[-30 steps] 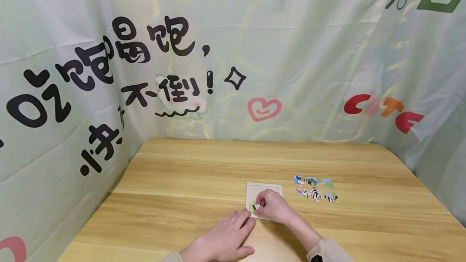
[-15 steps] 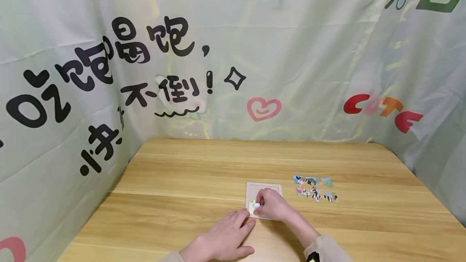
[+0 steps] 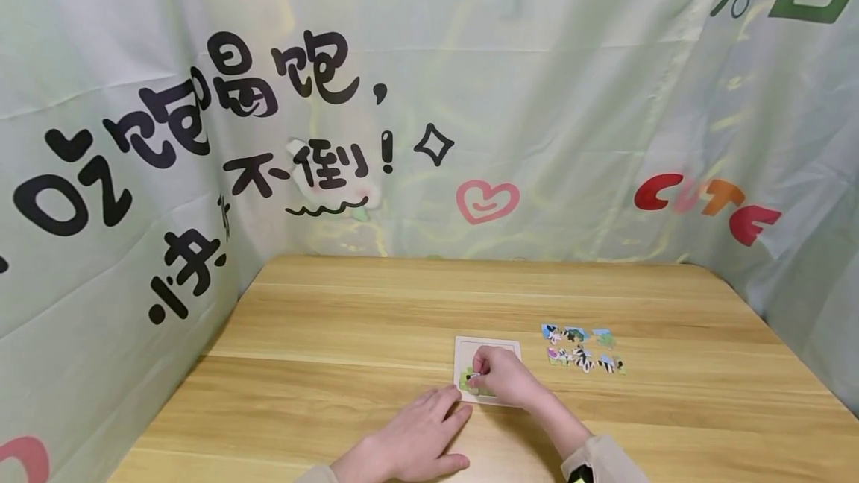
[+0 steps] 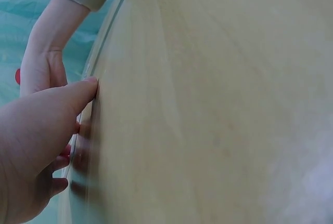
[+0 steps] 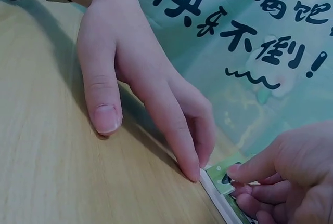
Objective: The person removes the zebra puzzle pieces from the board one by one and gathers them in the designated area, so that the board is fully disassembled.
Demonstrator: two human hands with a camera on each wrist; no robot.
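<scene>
A square, light wooden puzzle tray (image 3: 458,352) lies on the table, with green pieces along its near side. Over its near left corner my right hand (image 3: 508,379) pinches a small green puzzle piece (image 5: 221,177) with black markings between thumb and fingers. The piece overlaps the tray's edge in the right wrist view, slightly tilted. My left hand (image 3: 423,431) lies with its fingers extended, fingertips right at the tray's near left corner and thumb spread on the table. In the left wrist view the left thumb (image 4: 78,96) hides most of the work.
To the right of the tray, several loose puzzle pieces (image 3: 580,356) with black-and-white animal pictures lie in two rough rows. The wooden table (image 3: 335,319) ends at a printed curtain (image 3: 570,133) behind and at the sides.
The puzzle piece in my right fingers has changed its tilt over the corner, and more green shows beneath the hand. My left hand has stayed in place.
</scene>
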